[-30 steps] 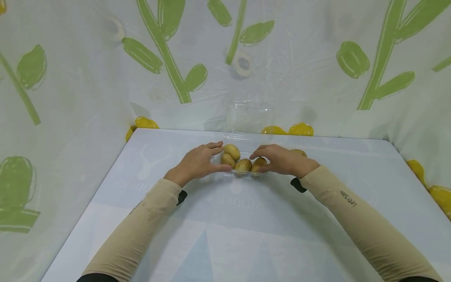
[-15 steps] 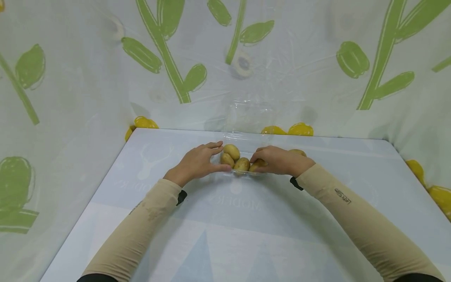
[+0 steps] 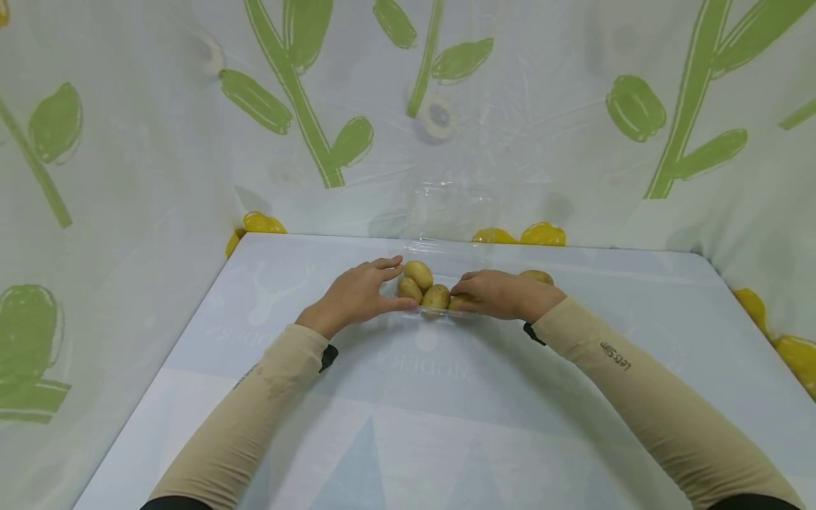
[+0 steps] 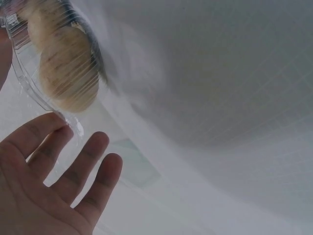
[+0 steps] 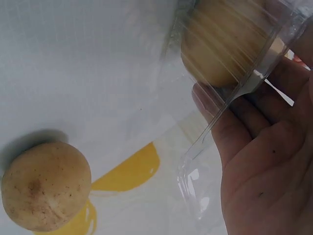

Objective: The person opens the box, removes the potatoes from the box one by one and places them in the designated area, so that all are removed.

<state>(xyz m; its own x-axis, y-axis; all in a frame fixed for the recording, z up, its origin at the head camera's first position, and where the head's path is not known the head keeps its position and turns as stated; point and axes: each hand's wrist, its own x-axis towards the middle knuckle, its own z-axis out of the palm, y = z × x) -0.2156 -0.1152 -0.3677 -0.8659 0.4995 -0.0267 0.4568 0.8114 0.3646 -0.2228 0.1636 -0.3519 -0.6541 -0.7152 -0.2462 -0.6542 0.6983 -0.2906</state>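
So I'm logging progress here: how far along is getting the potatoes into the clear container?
Four or so potatoes already sit in the clear plastic container, its lid open. In hand: the left hand and the right hand hold the container's two sides. Left: one loose potato lies on the table behind the right hand, and the lid is not closed.

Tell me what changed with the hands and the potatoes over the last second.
The right hand slid slightly left and lower over the clear container, covering more of the potato under its fingers. The left hand stayed at the container's left side, and the potatoes inside and the loose potato behind the right hand did not move.
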